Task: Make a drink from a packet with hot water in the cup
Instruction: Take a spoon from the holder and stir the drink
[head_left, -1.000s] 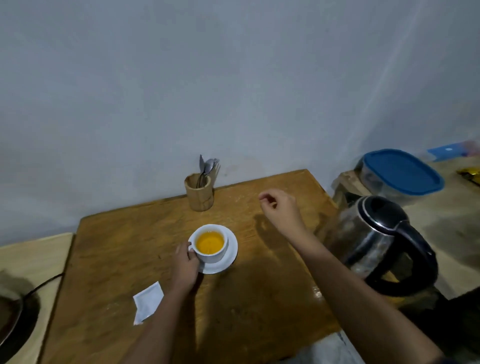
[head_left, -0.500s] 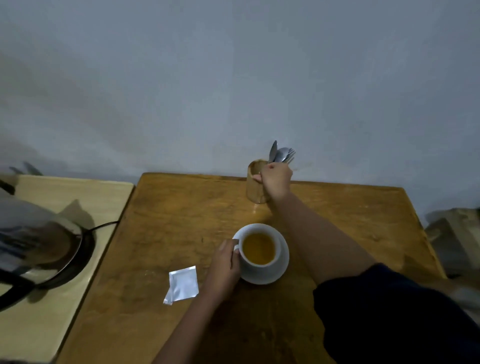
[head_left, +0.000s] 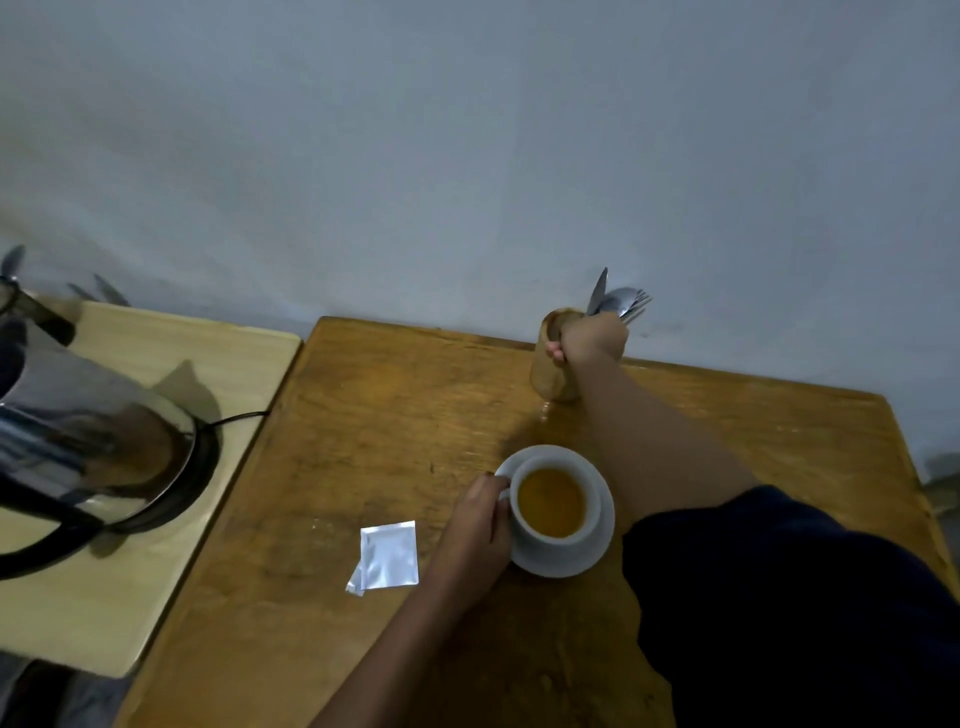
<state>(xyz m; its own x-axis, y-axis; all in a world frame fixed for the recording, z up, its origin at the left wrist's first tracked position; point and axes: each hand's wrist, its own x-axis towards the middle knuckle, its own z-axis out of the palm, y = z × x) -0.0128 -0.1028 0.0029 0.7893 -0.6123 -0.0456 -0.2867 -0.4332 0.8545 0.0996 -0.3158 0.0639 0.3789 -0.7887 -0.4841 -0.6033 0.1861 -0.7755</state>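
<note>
A white cup (head_left: 556, 538) full of orange-brown drink stands on a white saucer (head_left: 582, 564) on the wooden table (head_left: 405, 415). My left hand (head_left: 475, 530) grips the cup's handle from the left. My right hand (head_left: 589, 340) is closed over the top of a wooden cutlery holder (head_left: 548, 366) at the table's back edge, its fingers around the handles of the cutlery (head_left: 618, 299) that sticks out. Which piece it grips is hidden. An opened silver packet (head_left: 387, 556) lies flat to the left of the cup.
A steel electric kettle (head_left: 78, 441) with a black handle sits on its base on a pale side table (head_left: 171, 338) to the left, its cord running toward the wooden table. A grey wall stands right behind both tables.
My right hand reached from mid-table to the cutlery holder and closed over the cutlery. My view swung right, so the kettle now shows on the left. My left hand stayed on the cup.
</note>
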